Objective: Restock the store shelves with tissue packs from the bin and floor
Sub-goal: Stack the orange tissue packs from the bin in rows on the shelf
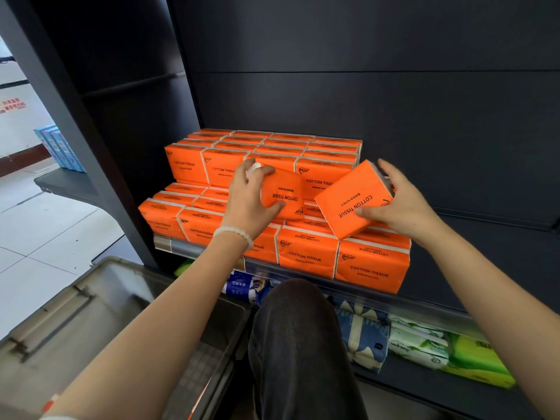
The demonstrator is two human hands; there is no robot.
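Orange "COTTON TISSUE" packs stand in stepped rows (pixel 306 256) on a dark shelf (pixel 485 268). My left hand (pixel 251 198) grips one orange pack (pixel 286 192) upside down, over the middle of the stack. My right hand (pixel 400 204) holds a second orange pack (pixel 353 201), tilted, above the stack's right front corner. Both packs hover just over the lower front row. The grey bin (pixel 100 322) sits at lower left, and no packs show in its visible part.
To the right of the stack the shelf is bare. Below it, a lower shelf holds blue (pixel 363 338), white-green (pixel 418 344) and green (pixel 475 359) tissue packs. My knee (pixel 300 328) is in front. Blue boxes (pixel 60 150) stand on a ledge far left, beside white floor tiles.
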